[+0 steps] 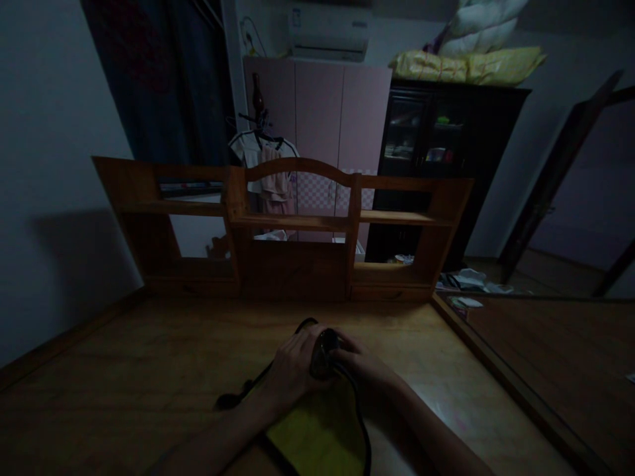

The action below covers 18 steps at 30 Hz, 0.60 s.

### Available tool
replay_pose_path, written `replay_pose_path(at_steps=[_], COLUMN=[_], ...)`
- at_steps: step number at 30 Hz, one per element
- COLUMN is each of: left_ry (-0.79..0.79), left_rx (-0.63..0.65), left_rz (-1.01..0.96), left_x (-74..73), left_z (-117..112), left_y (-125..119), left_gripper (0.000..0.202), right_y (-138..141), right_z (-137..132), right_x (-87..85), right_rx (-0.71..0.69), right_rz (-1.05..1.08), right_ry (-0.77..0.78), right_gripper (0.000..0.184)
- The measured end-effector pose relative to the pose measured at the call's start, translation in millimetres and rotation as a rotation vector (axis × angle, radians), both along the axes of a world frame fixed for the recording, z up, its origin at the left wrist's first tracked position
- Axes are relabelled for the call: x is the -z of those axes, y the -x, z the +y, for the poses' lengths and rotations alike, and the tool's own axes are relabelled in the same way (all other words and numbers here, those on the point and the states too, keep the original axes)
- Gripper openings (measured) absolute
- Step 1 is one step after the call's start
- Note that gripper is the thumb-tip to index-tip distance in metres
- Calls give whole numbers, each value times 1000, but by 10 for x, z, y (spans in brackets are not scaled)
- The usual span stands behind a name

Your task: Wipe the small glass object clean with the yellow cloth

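A yellow cloth piece with black edging (322, 430) lies on the wooden tabletop, its lower end running out of view. A black strap-like end (229, 400) sticks out to its left. Between my hands is a dark, glossy, rounded object (321, 356); its kind is too dim to make out. My left hand (296, 362) is closed over the upper part of the cloth, against the left side of the dark object. On the other side, my right hand (358, 357) pinches the black edging near the dark object, thumb and fingers around it. My palms hide part of both things.
A wooden shelf unit (292, 221) stands along the table's far edge. A raised wooden rim (496, 377) borders the right side, and a white wall (54, 198) is at the left. Beyond are a pink wardrobe (317, 112), a dark cabinet (476, 139) and hanging clothes.
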<state>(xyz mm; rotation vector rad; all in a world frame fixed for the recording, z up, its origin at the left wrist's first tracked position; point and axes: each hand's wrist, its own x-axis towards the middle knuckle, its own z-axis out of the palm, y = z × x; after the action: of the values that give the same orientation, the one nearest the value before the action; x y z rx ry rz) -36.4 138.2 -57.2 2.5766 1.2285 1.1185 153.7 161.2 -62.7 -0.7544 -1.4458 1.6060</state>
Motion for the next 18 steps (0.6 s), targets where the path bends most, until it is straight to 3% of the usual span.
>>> replay_pose_path(at_steps=[5,12,18], left_ry=[-15,-45,-31], left_rx=[39,84,52], left_rz=[11,60,60], left_x=[-10,-5,19], left_z=[7,13,20], left_y=[5,21,19], left_gripper=[86,87,89], right_y=[-2,-25,27], right_z=[19,4,-19], right_x=[32,24,-41], right_rx=[5,254,202], right_rz=[-64,-430,-406], right_ry=[-84,-457,-431], right_gripper=[47,28,35])
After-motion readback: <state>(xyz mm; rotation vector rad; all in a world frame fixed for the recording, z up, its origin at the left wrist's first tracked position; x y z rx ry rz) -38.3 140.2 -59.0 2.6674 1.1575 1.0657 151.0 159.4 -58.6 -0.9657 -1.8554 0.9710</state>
